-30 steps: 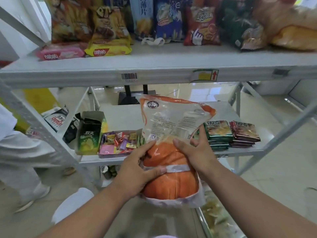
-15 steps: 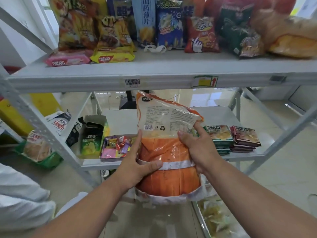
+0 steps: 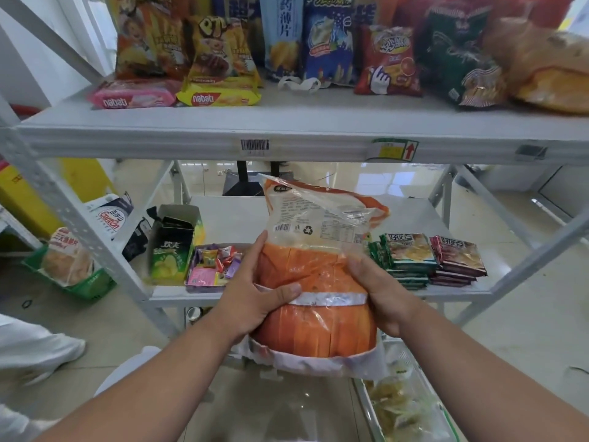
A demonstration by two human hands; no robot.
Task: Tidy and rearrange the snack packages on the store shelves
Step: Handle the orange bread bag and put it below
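Left hand: centre of the frame, low; grasps the left flank of the orange bag, thumb laid across its front, fingers behind and out of sight.
Right hand: centre right; grasps the bag's right flank, fingers wrapped round the back edge.
Orange bag: centre of the frame, held upright in the air between both hands, in front of the middle shelf and touching no shelf. Lower part packed with orange contents, a pale band across the middle, clear slack top with a barcode and recycling mark.
Middle shelf: behind the bag. Bare surface shows behind and above the bag's top.
Sweets tray: centre left, just beside the left hand, loose wrapped sweets inside.
Green box: left of the tray, lid flaps open.
Flat packs: centre right, two low stacks just beside the right hand.
Top shelf: upper part of the frame, crowded with standing crisp bags and two flat wafer packs.
Risk, toppling: judged likely if the bag is set down upright; the slack top gives no support.
Risk, knocking: the bag is wider than the gap between tray and stacks seems; pushing it in could shove either off line.
Risk, crushing: a tight squeeze may break the contents.
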